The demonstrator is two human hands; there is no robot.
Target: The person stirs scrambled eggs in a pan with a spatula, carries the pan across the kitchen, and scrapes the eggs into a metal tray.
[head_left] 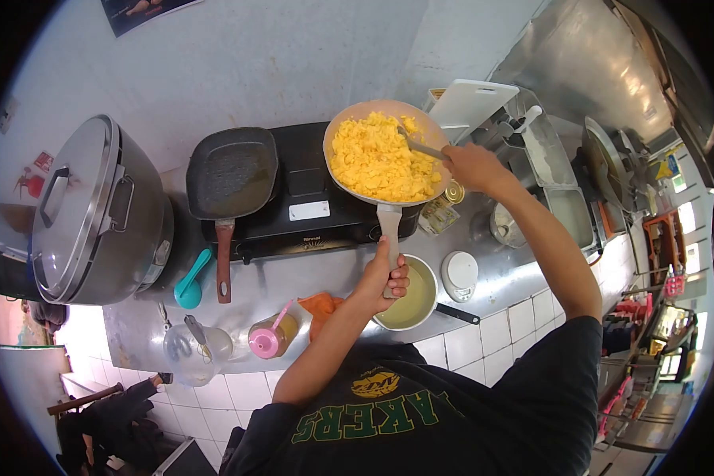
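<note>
My left hand (386, 276) is closed around the pale handle of a round frying pan (343, 119) on the right side of the black two-burner stove (301, 230). Yellow scrambled egg (381, 159) fills most of the pan. My right hand (472, 168) grips a grey utensil (424, 148), whose far end reaches into the egg. Just below the pan handle stands a saucepan (411, 305) of pale yellow liquid, partly hidden by my left hand. A dark square grill pan (232, 174) rests on the left burner.
On the left is a large steel pot (91, 214). Nearer me are a teal spoon (188, 292), a clear jug (190, 353) and a pink-lidded bottle (266, 341). A white scale (459, 274), white cutting board (472, 107) and steel trays (567, 214) are on the right.
</note>
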